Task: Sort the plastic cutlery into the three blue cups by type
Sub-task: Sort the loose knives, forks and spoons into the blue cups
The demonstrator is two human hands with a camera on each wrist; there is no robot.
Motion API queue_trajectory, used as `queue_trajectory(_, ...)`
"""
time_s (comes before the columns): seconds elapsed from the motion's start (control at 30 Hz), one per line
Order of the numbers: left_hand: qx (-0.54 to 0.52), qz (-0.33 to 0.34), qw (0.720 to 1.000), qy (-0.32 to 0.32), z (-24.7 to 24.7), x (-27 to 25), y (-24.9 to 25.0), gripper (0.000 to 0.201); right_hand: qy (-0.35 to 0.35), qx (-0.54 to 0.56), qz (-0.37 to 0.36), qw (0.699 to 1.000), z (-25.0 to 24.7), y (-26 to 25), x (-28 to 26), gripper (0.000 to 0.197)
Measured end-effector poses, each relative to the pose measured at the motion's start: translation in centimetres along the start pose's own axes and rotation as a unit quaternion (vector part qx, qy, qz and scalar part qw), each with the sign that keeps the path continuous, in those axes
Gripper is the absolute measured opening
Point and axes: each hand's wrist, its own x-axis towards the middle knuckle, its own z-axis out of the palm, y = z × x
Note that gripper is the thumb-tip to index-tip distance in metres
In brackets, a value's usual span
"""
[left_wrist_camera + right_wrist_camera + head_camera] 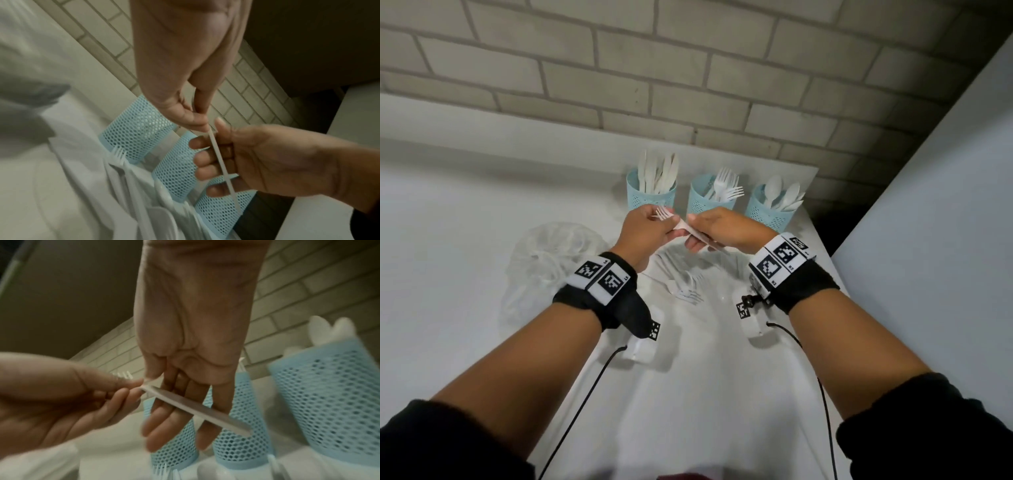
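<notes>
At the left of the head view I see a crumpled clear bag (551, 260) on the table (448, 240). Just right of it, my left hand (645, 233) is raised at frame centre, fingers and thumb curled around the tine end of a white fork (681, 226). The tines point to the upper left, past the knuckles; the handle runs down to the lower right. My right hand (726, 229) takes that handle: thumb on top, fingers lying fairly straight beneath it, a pinch rather than a fist. In the right wrist view the handle (195, 408) crosses those fingers (164, 426) at a slant. The fork hangs in the air between both hands, just in front of the cups. Below the hands, loose forks (685, 284) lie on the table. Across the upper centre stand three blue mesh cups: the left cup (650, 197) holds knives, the middle cup (709, 202) forks, the right cup (768, 212) spoons, all upright.
</notes>
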Motion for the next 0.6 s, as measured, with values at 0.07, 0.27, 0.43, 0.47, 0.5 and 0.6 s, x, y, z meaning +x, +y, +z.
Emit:
queue_trajectory(0.07,0.009,0.003,1.000,-0.003,0.6,0.1,-0.2,0.011,-0.045,0.058,0.016,0.997,-0.5,0.9,-0.9,0.026)
queue_trajectory(0.27,0.129,-0.046,0.991,0.007,1.0,0.5,-0.3,0.018,0.104,0.203,-0.010,0.974,-3.2,0.9,-1.0,0.018)
queue_trajectory(0.43,0.270,-0.119,0.955,-0.024,-0.1,1.0,-0.9,0.027,0.312,0.349,-0.105,0.877,-5.4,-0.4,1.1,0.022)
queue_trajectory(0.47,0.292,-0.126,0.948,-0.023,-0.3,1.2,-1.2,0.047,0.341,0.359,-0.118,0.861,-5.6,-0.6,1.6,0.024)
queue_trajectory(0.5,0.312,-0.135,0.940,-0.022,-0.4,1.1,-1.2,0.061,0.364,0.364,-0.123,0.848,-5.6,-0.7,2.2,0.025)
queue_trajectory(0.6,0.348,-0.152,0.925,-0.009,-0.9,1.3,-1.6,0.075,0.389,0.354,-0.100,0.845,-5.2,-0.6,3.9,0.025)
